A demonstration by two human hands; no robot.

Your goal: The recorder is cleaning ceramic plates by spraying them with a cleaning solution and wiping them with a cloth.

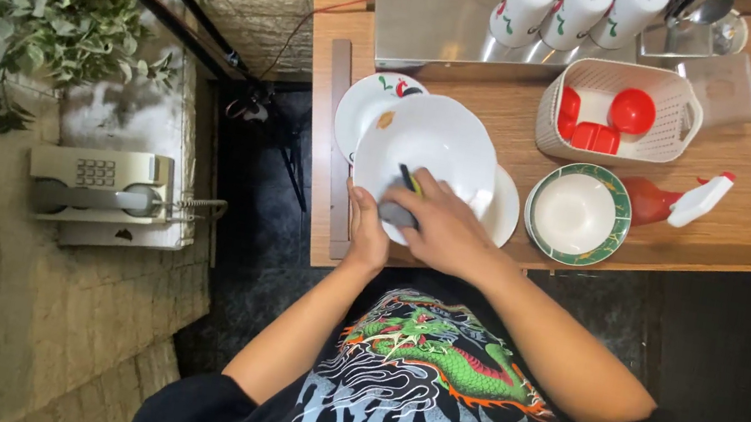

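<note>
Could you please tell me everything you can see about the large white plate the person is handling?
The large white plate is round, plain and glossy, apparently ceramic, with a shallow well and broad rim. It sits at the near left of the wooden table, overlapping a smaller patterned plate on its left and another white plate on its right. The left hand grips its near edge, while the right hand presses a grey sponge against its surface.

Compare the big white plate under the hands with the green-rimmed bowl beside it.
The white plate is plain white all over; the green-rimmed bowl has a patterned green band round a white middle. The plate is wider and looks shallower than the bowl. The left hand steadies the plate and the right hand presses a grey sponge on it; the bowl stands untouched. Both are round and face up on the wooden table.
</note>
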